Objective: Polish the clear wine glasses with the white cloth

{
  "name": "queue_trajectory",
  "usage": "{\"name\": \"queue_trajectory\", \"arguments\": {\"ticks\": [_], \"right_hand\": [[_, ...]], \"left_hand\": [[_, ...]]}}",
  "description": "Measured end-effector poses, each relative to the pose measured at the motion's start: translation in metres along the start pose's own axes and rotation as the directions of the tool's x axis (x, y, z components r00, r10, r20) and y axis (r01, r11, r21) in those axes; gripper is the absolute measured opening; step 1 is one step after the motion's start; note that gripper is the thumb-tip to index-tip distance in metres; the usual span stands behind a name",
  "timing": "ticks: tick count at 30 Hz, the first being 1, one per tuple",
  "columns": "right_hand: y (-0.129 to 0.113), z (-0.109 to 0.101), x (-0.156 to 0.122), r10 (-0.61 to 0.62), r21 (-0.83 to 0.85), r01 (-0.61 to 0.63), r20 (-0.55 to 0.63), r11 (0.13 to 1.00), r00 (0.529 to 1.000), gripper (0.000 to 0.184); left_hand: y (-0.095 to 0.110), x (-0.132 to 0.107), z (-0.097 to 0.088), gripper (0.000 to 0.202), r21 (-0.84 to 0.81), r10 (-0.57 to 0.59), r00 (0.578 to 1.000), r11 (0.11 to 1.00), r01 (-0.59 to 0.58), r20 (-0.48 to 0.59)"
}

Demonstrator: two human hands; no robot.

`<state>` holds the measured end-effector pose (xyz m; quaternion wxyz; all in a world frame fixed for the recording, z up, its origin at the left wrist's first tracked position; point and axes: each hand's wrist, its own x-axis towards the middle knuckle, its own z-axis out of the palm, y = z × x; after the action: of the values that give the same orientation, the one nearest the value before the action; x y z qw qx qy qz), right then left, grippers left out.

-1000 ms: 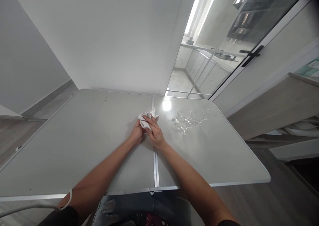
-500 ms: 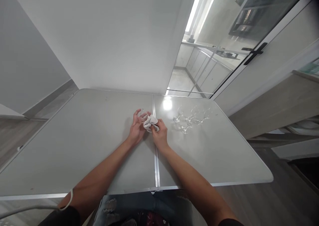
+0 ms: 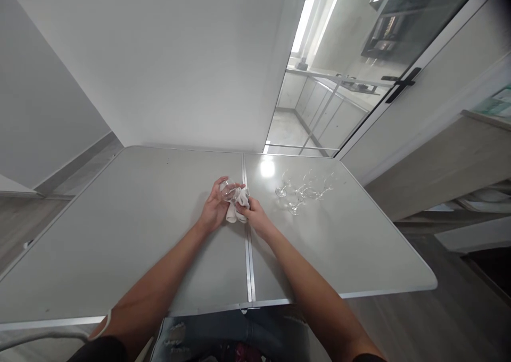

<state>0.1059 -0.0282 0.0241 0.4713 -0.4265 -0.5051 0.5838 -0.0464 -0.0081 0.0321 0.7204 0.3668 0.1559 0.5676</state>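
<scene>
My left hand (image 3: 213,208) is wrapped round a clear stemmed glass (image 3: 228,190), its rim showing between thumb and fingers. My right hand (image 3: 254,217) is closed on a crumpled white cloth (image 3: 235,206) that presses against the glass. Both hands hover over the middle seam of a grey folding table (image 3: 131,234).
Several clear stemmed glasses (image 3: 303,191) stand in a cluster on the table to the right of my hands. A white wall rises behind the table, and a glass door with a black handle (image 3: 401,84) is at the far right. A wooden counter (image 3: 451,159) flanks the right side.
The cloth, which covered the glass a second ago, has slipped lower and to the right, so the glass rim now shows in my left hand.
</scene>
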Motion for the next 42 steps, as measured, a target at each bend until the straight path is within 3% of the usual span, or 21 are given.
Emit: {"name": "queue_trajectory", "arguments": {"ticks": [2, 4, 5, 7, 10, 13, 15, 18, 20, 22, 24, 26, 28, 30, 32, 33, 35, 37, 38, 40, 42], "right_hand": [[-0.007, -0.001, -0.003, 0.13, 0.222, -0.163, 0.158, 0.961, 0.979, 0.033], [-0.011, -0.001, -0.006, 0.21, 0.276, -0.29, 0.285, 0.916, 0.935, 0.034], [-0.012, -0.001, -0.007, 0.216, 0.253, -0.293, 0.289, 0.922, 0.932, 0.034], [-0.01, 0.0, -0.007, 0.152, 0.12, -0.176, 0.185, 0.977, 0.971, 0.03], [-0.005, 0.001, -0.005, -0.087, -0.165, 0.085, -0.009, 0.983, 0.996, 0.026], [-0.006, 0.001, -0.006, -0.224, -0.349, 0.21, 0.002, 0.913, 0.975, 0.032], [-0.008, 0.002, -0.007, -0.212, -0.368, 0.205, 0.019, 0.907, 0.977, 0.024], [-0.013, 0.004, -0.01, -0.04, -0.074, 0.046, 0.092, 0.996, 0.995, 0.022], [-0.014, 0.004, -0.011, 0.079, 0.149, -0.121, 0.26, 0.981, 0.962, 0.03], [-0.014, 0.003, -0.011, 0.119, 0.197, -0.2, 0.361, 0.96, 0.925, 0.033], [-0.013, 0.001, -0.011, 0.075, 0.061, -0.095, 0.27, 0.994, 0.96, 0.027], [-0.012, -0.001, -0.011, -0.087, -0.227, 0.102, 0.074, 0.969, 0.993, 0.018], [-0.011, -0.001, -0.012, -0.275, -0.487, 0.212, -0.06, 0.847, 0.96, 0.019], [-0.013, -0.001, -0.013, -0.309, -0.541, 0.211, -0.096, 0.814, 0.946, 0.018], [-0.015, 0.0, -0.014, -0.15, -0.359, 0.132, -0.023, 0.924, 0.988, 0.016], [-0.017, -0.001, -0.014, -0.038, -0.211, 0.052, 0.071, 0.976, 0.997, 0.02], [-0.019, -0.003, -0.015, 0.119, 0.056, -0.142, 0.295, 0.988, 0.948, 0.03], [-0.019, -0.005, -0.014, 0.151, 0.147, -0.222, 0.384, 0.964, 0.911, 0.034], [-0.017, -0.006, -0.013, 0.135, 0.116, -0.187, 0.353, 0.976, 0.926, 0.033], [-0.013, -0.006, -0.011, 0.031, -0.104, -0.012, 0.178, 0.995, 0.983, 0.024], [-0.008, -0.004, -0.01, -0.161, -0.42, 0.14, -0.014, 0.897, 0.987, 0.016]], "left_hand": [[0.002, -0.001, -0.001, 0.056, -0.026, -0.03, 1.0, 0.999, 0.03, 0.004], [0.003, -0.001, -0.002, 0.058, -0.014, -0.049, 0.999, 0.999, 0.049, -0.005], [0.003, -0.001, -0.002, 0.058, 0.003, -0.05, 0.999, 0.999, 0.05, -0.016], [0.001, 0.0, -0.003, 0.057, 0.044, -0.022, 0.999, 0.999, 0.024, -0.04], [-0.003, 0.001, -0.003, 0.056, 0.069, 0.037, 0.998, 0.997, -0.033, -0.058], [-0.006, 0.001, -0.004, 0.054, 0.062, 0.028, 0.998, 0.998, -0.024, -0.062], [-0.006, 0.0, -0.005, 0.054, 0.05, 0.01, 0.998, 0.999, -0.007, -0.059], [-0.002, -0.002, -0.007, 0.058, 0.024, -0.037, 0.999, 0.999, 0.038, -0.035], [0.0, -0.003, -0.008, 0.062, 0.019, -0.071, 0.997, 0.997, 0.072, -0.005], [0.001, -0.003, -0.009, 0.064, 0.037, -0.082, 0.997, 0.996, 0.082, 0.007], [-0.002, -0.001, -0.009, 0.061, 0.076, -0.049, 0.999, 0.996, 0.05, -0.006], [-0.007, 0.002, -0.009, 0.059, 0.11, 0.032, 0.999, 0.993, -0.029, -0.029], [-0.011, 0.004, -0.009, 0.061, 0.117, 0.118, 0.992, 0.987, -0.111, -0.047], [-0.012, 0.004, -0.01, 0.062, 0.097, 0.124, 0.991, 0.988, -0.118, -0.057], [-0.009, 0.002, -0.011, 0.059, 0.062, 0.047, 0.998, 0.997, -0.044, -0.044], [-0.007, 0.0, -0.012, 0.06, 0.045, -0.002, 1.0, 0.999, 0.003, -0.027], [-0.004, -0.003, -0.012, 0.063, 0.024, -0.066, 0.998, 0.998, 0.065, 0.008], [-0.005, -0.004, -0.012, 0.063, 0.036, -0.072, 0.997, 0.997, 0.071, 0.019], [-0.006, -0.003, -0.011, 0.062, 0.055, -0.05, 0.999, 0.997, 0.05, 0.01], [-0.01, -0.001, -0.01, 0.057, 0.103, 0.022, 0.999, 0.995, -0.019, -0.026], [-0.013, 0.003, -0.011, 0.056, 0.132, 0.093, 0.994, 0.988, -0.085, -0.059]]}}
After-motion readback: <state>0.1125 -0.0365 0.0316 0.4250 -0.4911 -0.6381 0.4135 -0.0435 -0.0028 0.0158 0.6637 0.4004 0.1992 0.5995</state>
